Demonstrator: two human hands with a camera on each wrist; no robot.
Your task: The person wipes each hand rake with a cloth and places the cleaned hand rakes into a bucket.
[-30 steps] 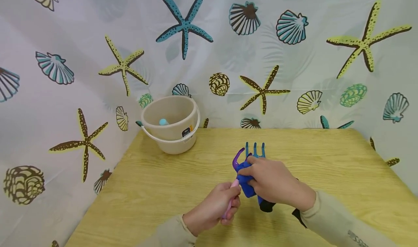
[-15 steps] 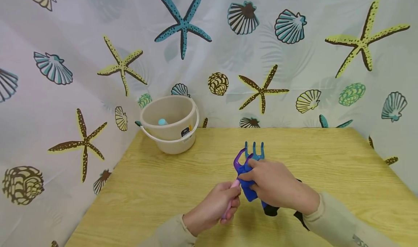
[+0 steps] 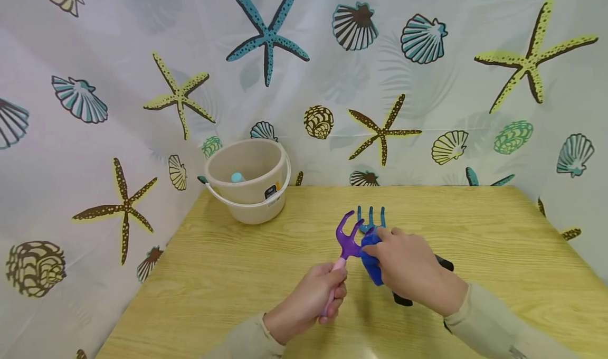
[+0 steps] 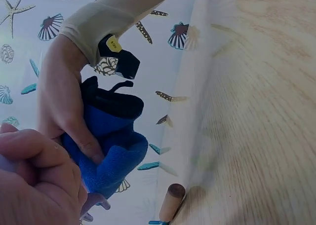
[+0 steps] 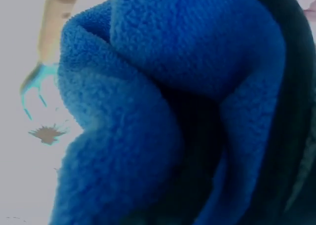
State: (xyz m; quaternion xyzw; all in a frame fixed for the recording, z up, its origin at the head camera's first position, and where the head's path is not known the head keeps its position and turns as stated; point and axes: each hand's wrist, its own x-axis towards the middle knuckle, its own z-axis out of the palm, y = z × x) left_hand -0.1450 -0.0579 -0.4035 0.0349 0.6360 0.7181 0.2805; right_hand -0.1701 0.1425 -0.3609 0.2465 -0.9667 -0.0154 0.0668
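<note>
fork (image 3: 349, 247) in left hand (image 3: 313, 295), cloth (image 3: 372, 261) in right (image 3: 412, 266)

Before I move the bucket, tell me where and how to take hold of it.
Probably by the white handle, coming from the near side: it hangs lowered across the front of the bucket, while the patterned curtain rises behind.

Head view evenly bright, bench (image 3: 256, 264) faintly glaring near; left wrist dim; right wrist washed-out behind shadowed blue cloth (image 5: 118, 146).
</note>
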